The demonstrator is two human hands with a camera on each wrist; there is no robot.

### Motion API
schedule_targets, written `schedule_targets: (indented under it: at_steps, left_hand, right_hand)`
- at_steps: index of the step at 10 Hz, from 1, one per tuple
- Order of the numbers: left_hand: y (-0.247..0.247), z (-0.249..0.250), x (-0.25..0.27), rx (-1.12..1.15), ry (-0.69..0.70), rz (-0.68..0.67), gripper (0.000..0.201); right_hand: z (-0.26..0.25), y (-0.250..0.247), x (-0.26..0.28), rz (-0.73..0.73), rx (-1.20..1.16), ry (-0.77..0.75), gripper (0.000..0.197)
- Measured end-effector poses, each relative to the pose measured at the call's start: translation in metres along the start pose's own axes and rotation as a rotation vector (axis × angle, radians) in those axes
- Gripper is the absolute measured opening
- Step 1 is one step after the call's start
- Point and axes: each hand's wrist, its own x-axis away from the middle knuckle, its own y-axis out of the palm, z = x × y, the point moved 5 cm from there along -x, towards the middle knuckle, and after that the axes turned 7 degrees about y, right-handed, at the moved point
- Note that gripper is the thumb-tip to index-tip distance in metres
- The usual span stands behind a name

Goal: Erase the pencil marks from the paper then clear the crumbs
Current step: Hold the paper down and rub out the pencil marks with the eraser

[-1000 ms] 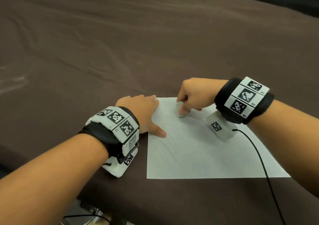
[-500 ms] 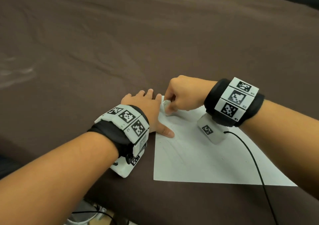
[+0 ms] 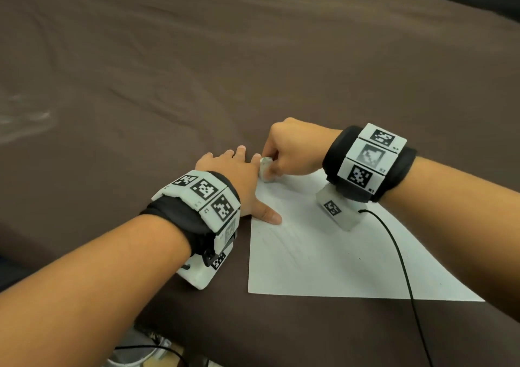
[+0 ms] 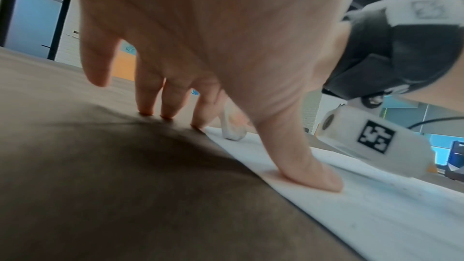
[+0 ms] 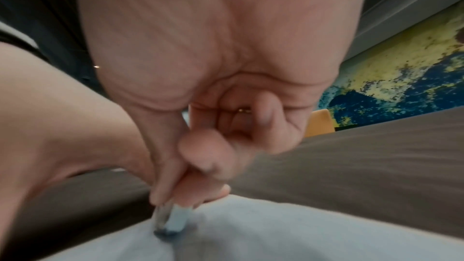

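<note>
R. hand (image 3: 292, 150) pinches small white eraser (image 3: 265, 168), now at flat paper's (image 3: 323, 254) far-left corner; L. hand (image 3: 239, 178), fingers flat, still pins sheet on brown cloth table (image 3: 253, 71).

A white sheet of paper (image 3: 323, 254) lies flat on the brown-covered bench (image 3: 253, 71), its far left corner beneath a small white eraser (image 3: 265, 168) — a stubby block standing nearly upright, its lower end touching the sheet. Faint grey pencil marks (image 3: 284, 245) streak the paper's left half — thin slanting strokes.
</note>
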Motion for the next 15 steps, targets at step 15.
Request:
schedule_targets:
  at_steps: [15]
  left_hand:
    - [0.002, -0.003, 0.000, 0.032, -0.025, -0.002, 0.134]
  right_hand:
    - [0.003, 0.012, 0.016, 0.395, 0.272, -0.481, 0.011]
